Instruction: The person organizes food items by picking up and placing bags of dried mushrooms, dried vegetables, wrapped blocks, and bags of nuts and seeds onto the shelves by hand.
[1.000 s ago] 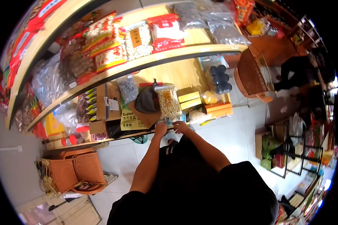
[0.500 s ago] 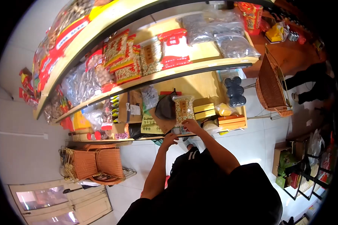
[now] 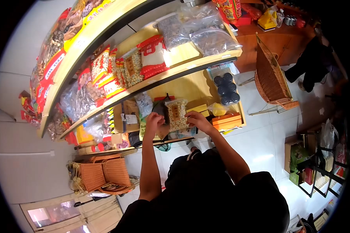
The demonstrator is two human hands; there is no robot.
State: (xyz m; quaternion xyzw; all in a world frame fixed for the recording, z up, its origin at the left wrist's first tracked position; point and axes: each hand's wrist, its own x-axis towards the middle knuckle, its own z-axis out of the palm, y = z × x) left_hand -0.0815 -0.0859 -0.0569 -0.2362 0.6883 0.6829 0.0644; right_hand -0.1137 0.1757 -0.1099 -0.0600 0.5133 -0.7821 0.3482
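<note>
A clear bag of pale seeds [image 3: 177, 119] with a brown label stands at the front of the lower shelf. My right hand [image 3: 199, 122] has its fingers closed on the bag's right edge. To the left of the bag is my left hand [image 3: 154, 123], its fingers curled together. Whatever they may hold is hidden. Behind that hand are a dark bag-like item [image 3: 161, 108] and a pale green pouch [image 3: 143, 130], both partly covered.
Black-lidded containers [image 3: 226, 89] and an orange box [image 3: 226, 122] fill the shelf's right end. Above, the middle shelf [image 3: 190, 66] juts out with packaged dry goods. Wicker chairs stand left [image 3: 101, 173] and right [image 3: 271, 79]. Farther right is a person's dark-clothed legs [image 3: 309, 70].
Both hands have risen from the shelf's front edge, one to each side of the seed bag. The bag sits slightly nearer to me. My view has shifted a little to the right.
</note>
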